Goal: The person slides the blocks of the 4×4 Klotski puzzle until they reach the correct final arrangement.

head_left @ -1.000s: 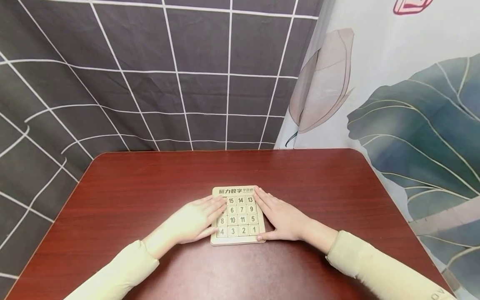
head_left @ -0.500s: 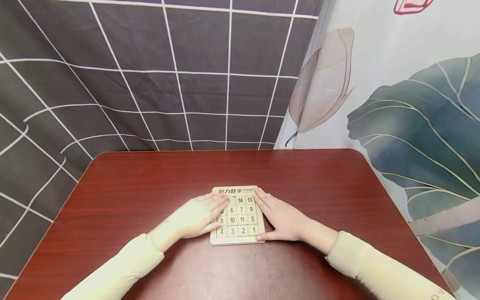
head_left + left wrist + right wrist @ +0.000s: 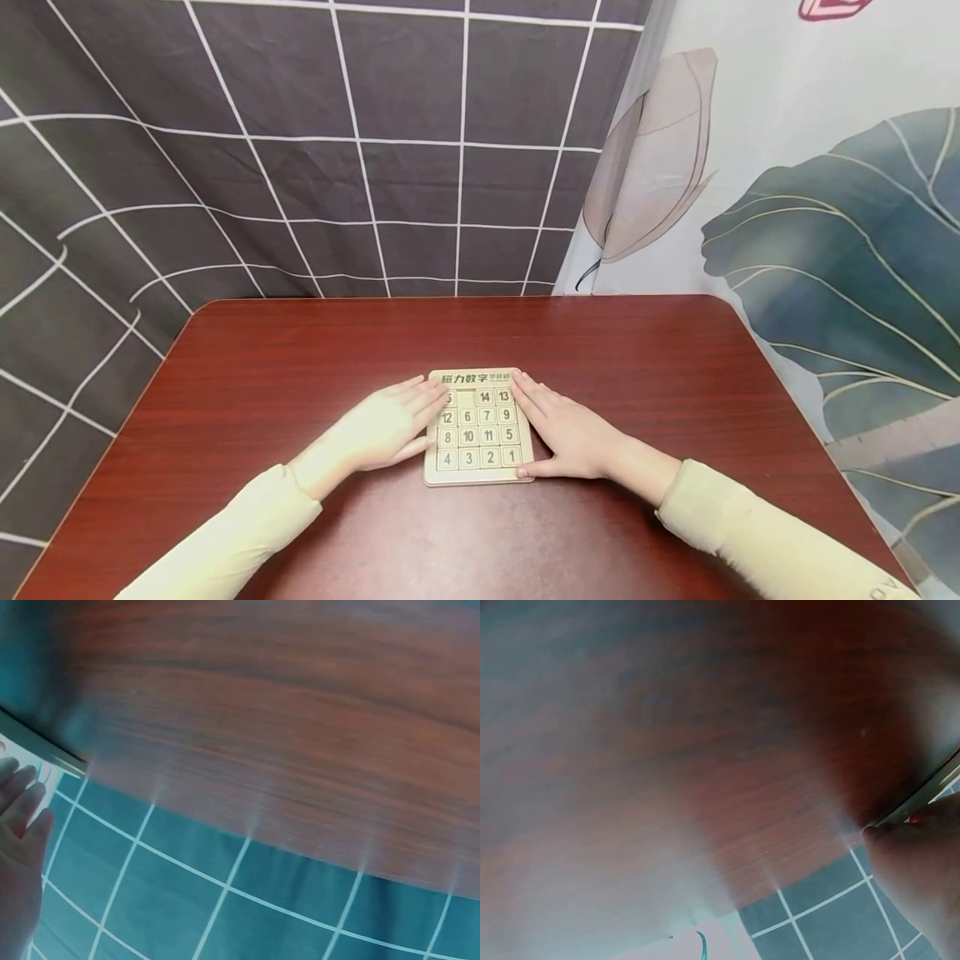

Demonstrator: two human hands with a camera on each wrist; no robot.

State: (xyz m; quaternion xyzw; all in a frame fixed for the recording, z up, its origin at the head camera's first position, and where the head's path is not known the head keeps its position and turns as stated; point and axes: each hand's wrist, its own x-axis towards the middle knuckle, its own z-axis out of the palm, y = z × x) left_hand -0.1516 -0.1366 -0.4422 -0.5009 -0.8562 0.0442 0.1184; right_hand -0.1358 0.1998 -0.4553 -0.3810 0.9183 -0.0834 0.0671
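A pale wooden sliding number puzzle (image 3: 480, 476) lies flat, its numbered tiles in a square frame. One vacant slot shows in the top row, between tile 15, which is partly covered, and tile 14 (image 3: 485, 397). My left hand (image 3: 386, 423) reaches over the upper left corner with straight fingers, fingertips on tile 15. Along the right edge rests my right hand (image 3: 573, 433), its fingers straight toward the upper corner and the thumb at the lower right corner. In the wrist views, only part of the left hand (image 3: 19, 855) and part of the right hand (image 3: 922, 866) appear.
The puzzle sits on a dark red wood-grain table (image 3: 337, 342) with rounded far corners. Behind it hangs a dark grey curtain with white grid lines (image 3: 405, 183). To the right is a white curtain with large leaf prints (image 3: 840, 217).
Tile 15 has slid left under my left fingers, leaving the slot beside tile 14 vacant. My left hand moved slightly right, then back left. My right hand stays along the puzzle's right edge.
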